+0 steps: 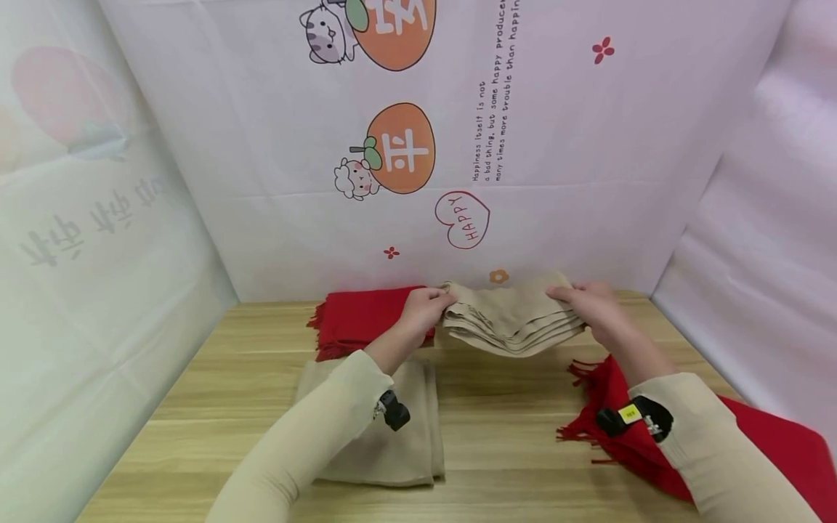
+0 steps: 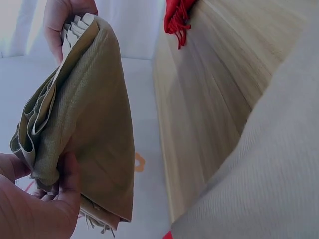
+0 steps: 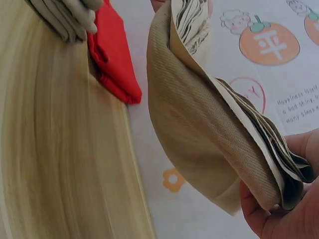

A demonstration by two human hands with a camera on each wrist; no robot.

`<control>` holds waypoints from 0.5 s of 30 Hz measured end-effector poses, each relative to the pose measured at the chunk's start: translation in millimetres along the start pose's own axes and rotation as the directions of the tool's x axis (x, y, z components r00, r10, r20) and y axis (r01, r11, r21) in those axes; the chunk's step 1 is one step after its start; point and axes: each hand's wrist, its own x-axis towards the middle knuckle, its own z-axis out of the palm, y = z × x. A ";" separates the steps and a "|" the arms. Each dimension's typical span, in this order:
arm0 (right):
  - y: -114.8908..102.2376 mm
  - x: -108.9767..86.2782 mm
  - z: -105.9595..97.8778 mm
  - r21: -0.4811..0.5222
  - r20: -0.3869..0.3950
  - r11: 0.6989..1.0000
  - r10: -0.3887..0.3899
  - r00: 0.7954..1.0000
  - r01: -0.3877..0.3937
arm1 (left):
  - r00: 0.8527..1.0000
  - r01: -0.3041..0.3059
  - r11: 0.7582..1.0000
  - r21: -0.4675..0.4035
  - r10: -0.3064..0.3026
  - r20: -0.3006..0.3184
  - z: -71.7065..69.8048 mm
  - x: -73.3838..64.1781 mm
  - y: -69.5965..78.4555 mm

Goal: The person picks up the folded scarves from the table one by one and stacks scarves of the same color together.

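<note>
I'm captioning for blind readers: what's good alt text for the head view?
A person's left hand and right hand grip a layered beige cloth above a wood-grain table. At left lie a folded red fringed cloth and a flat beige cloth; at right, another red fringed cloth.

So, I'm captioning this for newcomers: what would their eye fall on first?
Probably the layered beige cloth, held up over the table by the left hand and right hand, one at each end. Then the vivid red: a folded red cloth toward the table's back left, and a looser red cloth at the right, partly hidden by the right sleeve.
</note>
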 end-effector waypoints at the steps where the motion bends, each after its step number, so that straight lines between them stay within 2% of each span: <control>1: -0.7 -1.0 1.7 0.007 0.004 1.000 -0.001 1.000 0.001 | 1.000 -0.004 1.000 -0.005 0.004 0.002 -2.3 -0.9 -0.1; 7: -4.0 -7.3 11.1 0.046 0.009 0.999 -0.026 1.000 0.025 | 1.000 -0.020 0.999 -0.039 0.021 0.021 -17.8 -8.8 0.2; 15: -9.3 -15.8 26.2 0.076 0.038 0.996 -0.051 0.998 0.048 | 1.000 -0.005 0.998 -0.060 0.006 0.022 -40.7 -21.3 -4.6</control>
